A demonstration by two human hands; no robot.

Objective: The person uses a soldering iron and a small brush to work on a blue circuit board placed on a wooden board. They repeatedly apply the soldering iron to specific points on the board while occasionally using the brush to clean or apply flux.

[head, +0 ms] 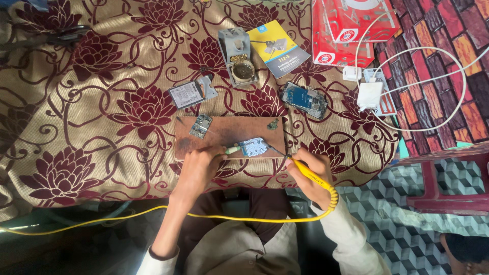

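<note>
Right hand (311,170) clenched on yellow soldering iron (310,175), tip at small circuit board (253,146); left hand (196,170) grasps tweezers (230,150). Board light, stiff, fragile: pinch by edges.

Gold cloth (102,76) with maroon flowers, yellow soldering iron (310,175), brown board (229,133), red box (351,25)

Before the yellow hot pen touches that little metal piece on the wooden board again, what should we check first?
1. Left hand steadies the small metal-shielded board with a pale green tool: ok.
2. Right hand has a firm grip on the yellow soldering iron: ok.
3. Iron tip clear of fingers: ok.
4. Work sits on the wooden board, not the flowered cloth: ok.
5. Yellow cable free of snags: cannot tell.
6. Tip-cleaner stand within reach: ok.
</note>
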